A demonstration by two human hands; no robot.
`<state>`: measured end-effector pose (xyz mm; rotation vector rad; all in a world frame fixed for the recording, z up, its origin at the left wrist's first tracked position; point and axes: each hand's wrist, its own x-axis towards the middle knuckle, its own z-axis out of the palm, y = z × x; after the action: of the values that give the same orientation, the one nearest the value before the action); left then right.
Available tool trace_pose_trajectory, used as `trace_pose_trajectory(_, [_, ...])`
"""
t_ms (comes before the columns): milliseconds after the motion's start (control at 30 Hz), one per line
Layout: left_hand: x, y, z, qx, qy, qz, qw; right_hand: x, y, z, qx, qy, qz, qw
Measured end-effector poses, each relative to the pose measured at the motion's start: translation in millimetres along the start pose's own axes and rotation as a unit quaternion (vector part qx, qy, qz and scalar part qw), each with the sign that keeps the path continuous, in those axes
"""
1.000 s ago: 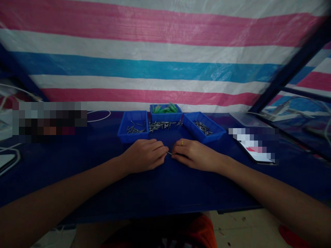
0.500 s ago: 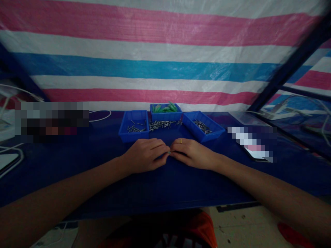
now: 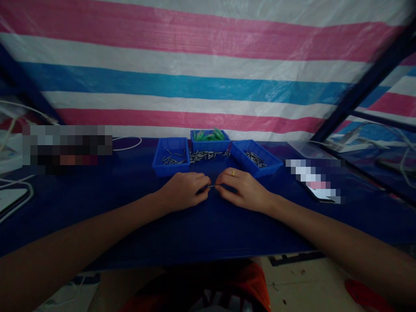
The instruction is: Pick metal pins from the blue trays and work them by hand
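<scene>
My left hand (image 3: 185, 190) is closed in a pinch on a thin, silvery, screw-like piece (image 3: 212, 186). It spans the small gap between my two hands, low over the blue table (image 3: 208, 229). My right hand (image 3: 242, 188), with a ring on one finger, has its thumb and fingertips closed at the other end of this piece. Its exact kind is too small to make out. Just beyond my hands lies a loose pile of similar thin metal pieces (image 3: 204, 156).
A left blue bin (image 3: 156, 164) and a right blue bin (image 3: 273, 164) hold metal pieces. The back blue bin (image 3: 211, 146) contains green items (image 3: 209, 135). A phone (image 3: 320, 190) lies right; a blurred-out object (image 3: 66, 147) stands left. A striped sheet (image 3: 208, 86) hangs behind.
My hands have drawn slightly apart, so more of the thin metal piece shows between them. The view has shifted a little; the bins and pile stay in place.
</scene>
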<state>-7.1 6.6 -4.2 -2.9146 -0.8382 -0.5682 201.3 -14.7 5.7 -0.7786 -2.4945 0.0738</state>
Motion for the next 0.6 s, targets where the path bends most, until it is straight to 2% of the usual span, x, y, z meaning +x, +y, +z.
trace_pose_trajectory(133, [0.3,-0.9,-0.6,-0.014,0.006,-0.006,1.0,0.3,0.9,-2.5,-0.001,0.002,0.003,1.0])
trace_pose_trajectory(333, [0.9,-1.2,-5.8,-0.002,0.069,-0.006,0.998,1.4,9.4,-10.8,-0.004,-0.04,0.019,0.999])
trace_pose_trajectory(433, [1.0,-1.7,-7.1,0.012,0.093,0.018,0.995,0.7,12.1,-9.6,-0.001,-0.057,0.019,0.998])
trace_pose_trajectory(600, [-0.2,0.0,-4.4,0.015,0.106,0.097,0.989,0.0,11.2,-4.5,0.015,-0.085,0.017,0.996])
